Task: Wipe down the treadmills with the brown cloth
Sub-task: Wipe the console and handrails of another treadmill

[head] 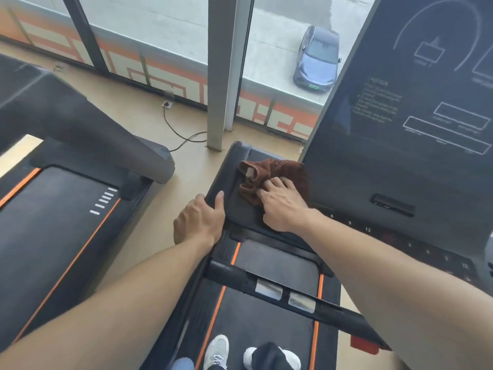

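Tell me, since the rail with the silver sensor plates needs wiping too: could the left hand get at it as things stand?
Probably yes. The left hand only grips the motor cover's edge, holding nothing else, and the sensor rail lies uncovered nearby. The brown cloth sits under the right hand, though.

Bare forearms all the way down, no sleeves, no watch or rings showing on the left hand (198, 222) or the right hand (284, 206). Light grey lace-up sneakers (217, 352) with white soles down at the bottom edge. Bit of blue trouser leg (182, 364) by the left shoe, something black (269, 355) over the right.
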A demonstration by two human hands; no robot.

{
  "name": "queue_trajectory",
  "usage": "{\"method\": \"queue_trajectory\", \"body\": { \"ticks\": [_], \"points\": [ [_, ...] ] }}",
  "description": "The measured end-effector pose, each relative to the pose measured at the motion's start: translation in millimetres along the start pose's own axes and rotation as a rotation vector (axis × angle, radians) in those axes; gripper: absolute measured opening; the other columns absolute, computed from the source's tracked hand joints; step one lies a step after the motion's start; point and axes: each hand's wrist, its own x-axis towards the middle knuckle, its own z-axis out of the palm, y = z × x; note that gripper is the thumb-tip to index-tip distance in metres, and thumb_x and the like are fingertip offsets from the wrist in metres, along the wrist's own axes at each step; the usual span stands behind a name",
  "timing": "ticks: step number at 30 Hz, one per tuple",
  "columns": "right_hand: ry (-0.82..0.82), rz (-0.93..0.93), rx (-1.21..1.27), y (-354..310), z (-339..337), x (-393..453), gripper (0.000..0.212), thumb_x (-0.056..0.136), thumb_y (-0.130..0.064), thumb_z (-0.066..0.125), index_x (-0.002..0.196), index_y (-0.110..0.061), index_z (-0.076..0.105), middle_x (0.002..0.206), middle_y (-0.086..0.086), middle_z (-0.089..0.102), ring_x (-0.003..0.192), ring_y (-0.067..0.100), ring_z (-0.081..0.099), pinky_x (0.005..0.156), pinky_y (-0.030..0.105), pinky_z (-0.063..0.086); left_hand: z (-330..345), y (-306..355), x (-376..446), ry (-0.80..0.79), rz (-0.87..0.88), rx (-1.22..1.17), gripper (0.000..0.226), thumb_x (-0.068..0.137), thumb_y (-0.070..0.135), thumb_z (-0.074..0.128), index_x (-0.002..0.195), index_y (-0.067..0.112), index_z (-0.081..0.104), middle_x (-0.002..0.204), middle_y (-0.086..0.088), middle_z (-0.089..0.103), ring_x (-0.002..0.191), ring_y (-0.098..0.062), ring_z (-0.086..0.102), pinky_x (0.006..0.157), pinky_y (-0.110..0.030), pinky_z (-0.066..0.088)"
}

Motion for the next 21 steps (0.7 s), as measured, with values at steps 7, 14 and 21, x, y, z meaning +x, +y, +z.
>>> {"method": "queue_trajectory", "body": {
  "ticks": [7, 14, 21],
  "points": [
    [0.006, -0.057, 0.143, 3.1, -8.2, -7.1, 0.057, 0.086, -0.015, 0.057, 0.143, -0.022, 0.058, 0.131, -0.001, 0.063, 0.121, 0.024, 0.050, 0.107, 0.035, 0.031, -2.2, 0.8, -2.9, -0.024, -0.012, -0.009, 0.070, 0.101, 0.067, 0.024, 0.129, 0.012, 0.058, 0.122, -0.015, 0.068, 0.111, -0.038, 0.062, 0.090, -0.044, 0.044],
    [0.169, -0.122, 0.439, -25.3, 6.8, -53.6, 0.058, 0.090, -0.037, 0.032, 0.138, -0.035, 0.063, 0.142, -0.012, 0.055, 0.132, 0.016, 0.038, 0.114, 0.040, 0.032, -1.8, 1.2, -0.3, -0.026, -0.019, -0.015, 0.070, 0.101, 0.068, 0.026, 0.127, 0.013, 0.059, 0.121, -0.015, 0.068, 0.111, -0.038, 0.062, 0.089, -0.043, 0.043],
    [0.252, 0.329, 0.339, -69.0, 45.4, -14.0, 0.079, 0.102, -0.068, 0.017, 0.166, -0.024, 0.002, 0.173, 0.014, 0.000, 0.158, 0.031, -0.014, 0.127, 0.046, -0.013, -1.9, 0.2, -2.0, -0.035, -0.021, -0.044, 0.066, 0.101, 0.068, 0.026, 0.123, 0.015, 0.060, 0.120, -0.012, 0.068, 0.113, -0.037, 0.062, 0.092, -0.045, 0.043]
  ]
}}
